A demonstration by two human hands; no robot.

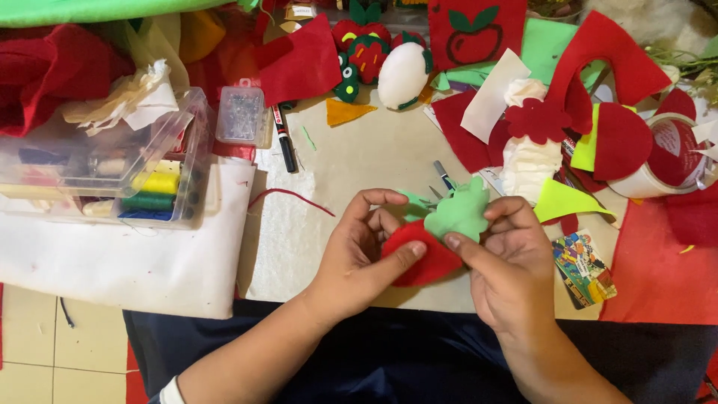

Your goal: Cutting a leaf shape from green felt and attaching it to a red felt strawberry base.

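Red felt piece (422, 262) sits low at the centre of the desk (366, 150), right between my two hands, with a light green felt leaf shape (458, 213) laid over its upper edge. A small colourful printed card (583, 269) lies just beside my right wrist, rectangular and tilted, bright with blue, yellow and orange. Far right there's a wide roll of tape (666, 161), white rim with a red printed core. Up left, a clear plastic box (112, 161) holds thread spools in yellow, green and blue, and next to it a little clear case (241, 114) of pins, with a black marker (285, 142) lying alongside. My left hand (359, 254) comes in from below, palm turned up, grip clamped on the red felt with the thumb pressing its face. My right hand (508, 262) angles in from the right, thumb and fingers pinched together on the green leaf where it overlaps the red.
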